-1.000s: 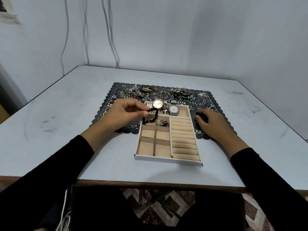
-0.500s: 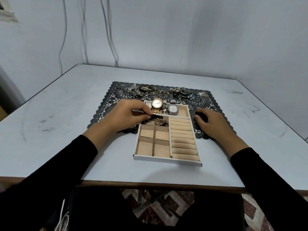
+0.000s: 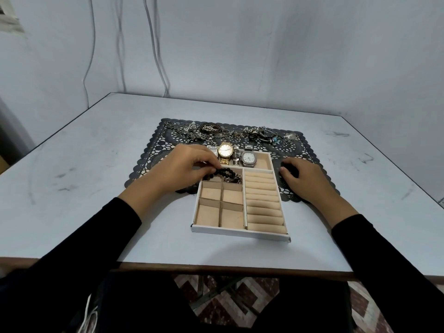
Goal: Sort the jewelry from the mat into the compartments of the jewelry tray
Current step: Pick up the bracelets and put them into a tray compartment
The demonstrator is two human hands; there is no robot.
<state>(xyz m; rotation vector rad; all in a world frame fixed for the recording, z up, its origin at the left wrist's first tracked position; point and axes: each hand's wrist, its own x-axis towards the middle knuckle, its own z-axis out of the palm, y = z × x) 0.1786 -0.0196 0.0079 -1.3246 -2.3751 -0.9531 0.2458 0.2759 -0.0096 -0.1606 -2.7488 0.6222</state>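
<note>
Your left hand (image 3: 189, 169) pinches the black bead bracelet (image 3: 225, 173) over the jewelry tray (image 3: 240, 233) compartment at your fingertips. Your right hand (image 3: 302, 179) rests slack on the mat (image 3: 153, 150). If you drop it early, it could tangle with the chain (image 3: 233, 180) beside it.

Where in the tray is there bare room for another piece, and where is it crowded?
Free: four compartments at the tray's near left, the ring rolls beside them, the watch slot's right end. Crowded: the two far-left compartments under the left hand and bracelet, and the mat's far edge.
</note>
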